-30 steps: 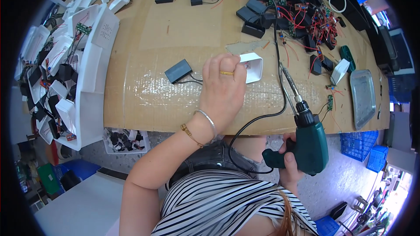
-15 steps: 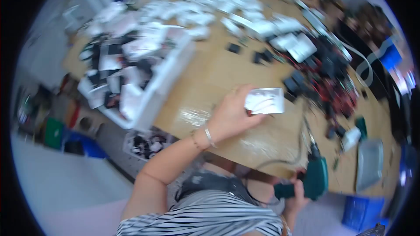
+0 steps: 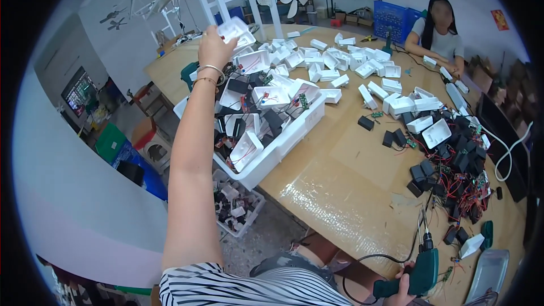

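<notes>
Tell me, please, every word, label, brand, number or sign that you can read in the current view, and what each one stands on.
None can be read.
Red wall poster: its yellowish marking is too small and blurred to read.
White case in the left hand: no readable text.
Green soldering gun in the right hand: no readable text.
White bin: no readable print on its visible side.

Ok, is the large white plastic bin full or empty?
Full: white plastic cases, black rectangular boxes and a green circuit board are heaped up to the rim inside the bin.
</notes>
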The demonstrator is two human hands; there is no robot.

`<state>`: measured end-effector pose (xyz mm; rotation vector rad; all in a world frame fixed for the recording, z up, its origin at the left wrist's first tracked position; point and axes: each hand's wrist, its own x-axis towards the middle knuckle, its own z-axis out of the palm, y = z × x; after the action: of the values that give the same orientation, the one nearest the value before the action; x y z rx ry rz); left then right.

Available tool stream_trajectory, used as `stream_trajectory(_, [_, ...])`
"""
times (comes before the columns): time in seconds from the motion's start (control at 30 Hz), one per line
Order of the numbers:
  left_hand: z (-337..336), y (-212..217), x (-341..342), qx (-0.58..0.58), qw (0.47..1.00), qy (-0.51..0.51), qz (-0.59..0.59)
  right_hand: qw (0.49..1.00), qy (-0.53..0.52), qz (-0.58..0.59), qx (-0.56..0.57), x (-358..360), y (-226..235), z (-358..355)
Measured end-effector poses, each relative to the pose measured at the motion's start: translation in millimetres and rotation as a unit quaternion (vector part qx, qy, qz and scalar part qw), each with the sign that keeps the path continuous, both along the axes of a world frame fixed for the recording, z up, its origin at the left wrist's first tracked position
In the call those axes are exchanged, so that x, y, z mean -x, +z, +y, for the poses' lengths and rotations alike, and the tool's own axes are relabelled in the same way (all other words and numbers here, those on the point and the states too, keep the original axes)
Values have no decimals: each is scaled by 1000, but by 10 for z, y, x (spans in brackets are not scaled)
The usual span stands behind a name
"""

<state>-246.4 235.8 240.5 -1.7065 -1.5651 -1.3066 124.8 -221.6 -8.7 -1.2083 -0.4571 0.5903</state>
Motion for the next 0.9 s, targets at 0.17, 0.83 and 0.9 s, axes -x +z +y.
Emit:
stream_trajectory(0.17, [283, -275, -156, 235, 951, 149, 137, 998, -35, -37, 33, 13, 49, 60])
stream_trajectory(0.83, [1123, -2261, -3253, 378, 895, -227, -64, 999, -38, 14, 35, 71, 168, 133])
stream_trajectory(0.9, [1373, -2355, -3129, 420, 843, -303, -148, 998, -27, 30, 52, 82, 163, 115])
